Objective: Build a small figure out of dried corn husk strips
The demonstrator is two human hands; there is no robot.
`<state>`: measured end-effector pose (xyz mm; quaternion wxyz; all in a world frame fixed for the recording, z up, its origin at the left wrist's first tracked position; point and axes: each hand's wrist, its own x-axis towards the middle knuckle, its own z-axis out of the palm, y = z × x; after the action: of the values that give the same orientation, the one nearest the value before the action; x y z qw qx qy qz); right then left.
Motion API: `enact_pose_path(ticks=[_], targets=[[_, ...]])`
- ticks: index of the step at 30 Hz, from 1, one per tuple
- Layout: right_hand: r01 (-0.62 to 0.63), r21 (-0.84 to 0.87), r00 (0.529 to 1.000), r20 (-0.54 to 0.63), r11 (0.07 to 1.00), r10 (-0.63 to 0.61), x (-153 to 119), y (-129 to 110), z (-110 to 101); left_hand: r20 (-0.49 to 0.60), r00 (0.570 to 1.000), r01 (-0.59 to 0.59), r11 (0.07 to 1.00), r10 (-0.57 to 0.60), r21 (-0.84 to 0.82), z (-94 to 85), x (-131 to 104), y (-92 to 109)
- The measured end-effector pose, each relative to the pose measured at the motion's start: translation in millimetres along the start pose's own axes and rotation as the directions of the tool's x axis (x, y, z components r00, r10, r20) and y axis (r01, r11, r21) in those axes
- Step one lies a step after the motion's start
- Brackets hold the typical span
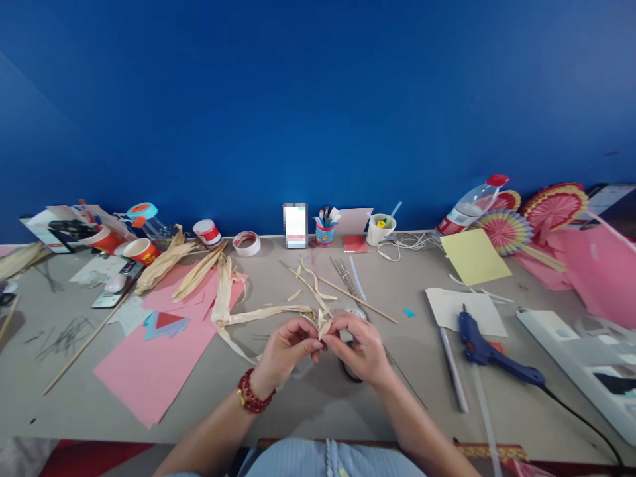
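Note:
Near the table's front centre, a small folded piece of pale corn husk [324, 326] is pinched between both hands. My left hand [294, 343], with a red beaded bracelet at its wrist, closes thumb and fingers on the husk's left side. From the right, my right hand [358, 346] pinches the same piece, its fingertips almost touching the left ones. Black-handled scissors [352, 374] lie partly hidden under the right hand. Behind the hands are loose husk strips [312, 285], and a longer husk strip [271, 313] runs off to the left.
Pink paper sheets [166, 361] and husk bundles [222, 291] lie left. On the right are a blue glue gun [491, 354] with its cord, a white power strip [576, 364], and paper fans [554, 209]. A phone [296, 226] and a pen cup [324, 233] stand by the blue wall.

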<state>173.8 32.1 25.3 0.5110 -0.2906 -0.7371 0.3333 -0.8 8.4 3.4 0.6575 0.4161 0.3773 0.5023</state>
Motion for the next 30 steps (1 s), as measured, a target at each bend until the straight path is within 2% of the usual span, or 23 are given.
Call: enact_pose_path(ticks=[15,20,25,30], targets=[[-0.002,-0.013,0.999,0.044,1.000,0.002,-3.9,0.1,-4.7,0.000,1.000,-0.018,0.999,0.018,-0.032,0.9,0.7,1.8],[-0.063,0.049,0.995,0.083,0.997,0.058,-5.9,0.7,-10.4,0.006,1.000,-0.015,1.000,0.015,-0.001,-0.5,2.4,1.5],[-0.119,0.019,0.982,0.153,0.993,0.115,-6.0,-0.9,-8.2,-0.011,1.000,0.001,1.000,-0.001,0.025,2.2,3.9,3.0],[-0.066,-0.135,0.996,0.050,0.989,0.073,-7.4,0.9,-3.0,0.005,1.000,0.009,1.000,-0.009,0.023,3.0,2.9,5.0]])
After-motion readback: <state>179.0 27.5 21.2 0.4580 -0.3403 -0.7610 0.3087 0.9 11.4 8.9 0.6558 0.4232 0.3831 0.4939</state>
